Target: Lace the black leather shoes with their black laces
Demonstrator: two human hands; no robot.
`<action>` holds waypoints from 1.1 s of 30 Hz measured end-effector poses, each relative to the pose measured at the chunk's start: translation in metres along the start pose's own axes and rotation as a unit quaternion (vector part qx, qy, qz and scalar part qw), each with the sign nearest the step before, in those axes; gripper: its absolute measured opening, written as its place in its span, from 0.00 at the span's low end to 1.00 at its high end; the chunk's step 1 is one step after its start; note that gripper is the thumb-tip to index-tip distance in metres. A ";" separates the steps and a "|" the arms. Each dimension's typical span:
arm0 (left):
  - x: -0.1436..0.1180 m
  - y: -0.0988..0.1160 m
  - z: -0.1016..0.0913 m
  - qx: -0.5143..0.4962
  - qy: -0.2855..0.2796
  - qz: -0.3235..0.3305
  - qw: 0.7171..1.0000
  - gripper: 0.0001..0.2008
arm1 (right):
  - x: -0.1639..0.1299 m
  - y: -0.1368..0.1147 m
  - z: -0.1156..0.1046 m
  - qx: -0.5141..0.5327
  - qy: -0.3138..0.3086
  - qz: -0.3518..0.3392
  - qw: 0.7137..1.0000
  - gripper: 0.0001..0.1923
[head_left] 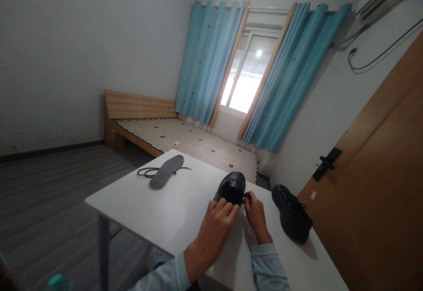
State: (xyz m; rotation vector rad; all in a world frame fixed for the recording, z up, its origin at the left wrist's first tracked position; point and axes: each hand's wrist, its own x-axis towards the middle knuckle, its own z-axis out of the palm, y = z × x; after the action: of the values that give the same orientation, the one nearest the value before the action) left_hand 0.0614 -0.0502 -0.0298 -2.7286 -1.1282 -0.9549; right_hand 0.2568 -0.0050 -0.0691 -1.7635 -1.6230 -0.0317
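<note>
One bare left hand [222,215] grips an open-topped black shoe [236,177] on a white table [132,207], the right hand [254,207] pinched at its side, flat grey insole [167,172] and thin black lace [144,168] seemingly already out.

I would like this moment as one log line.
left hand: holds black shoe; right hand: at shoe's right side; insole, lace: table left; laced shoe: table right
</note>
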 end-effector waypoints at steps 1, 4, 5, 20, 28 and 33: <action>-0.001 0.003 0.003 0.001 -0.003 0.004 1.000 0.11 | 0.000 0.001 0.000 -0.007 0.008 0.005 1.000 0.12; -0.004 0.008 0.014 -0.002 -0.002 0.011 1.000 0.11 | 0.002 0.006 -0.001 -0.002 0.024 0.022 0.999 0.12; -0.005 0.009 0.018 -0.003 -0.002 0.012 1.000 0.11 | 0.002 0.008 -0.002 0.006 0.028 0.027 0.999 0.12; 0.004 0.016 0.036 0.009 -0.038 0.043 0.998 0.11 | 0.004 0.001 -0.007 0.157 0.039 0.059 0.985 0.20; 0.005 -0.017 -0.011 -0.200 -0.128 0.136 0.962 0.22 | 0.000 0.002 0.003 0.148 0.036 0.003 0.988 0.19; 0.014 -0.067 -0.033 -0.274 -0.130 0.110 0.947 0.16 | 0.000 0.005 0.003 0.133 0.013 0.013 0.991 0.20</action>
State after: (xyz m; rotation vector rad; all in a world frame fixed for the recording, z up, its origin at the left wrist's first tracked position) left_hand 0.0081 -0.0006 -0.0075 -3.4162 -0.6172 -1.0200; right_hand 0.2593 -0.0031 -0.0738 -1.5737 -1.5090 0.1666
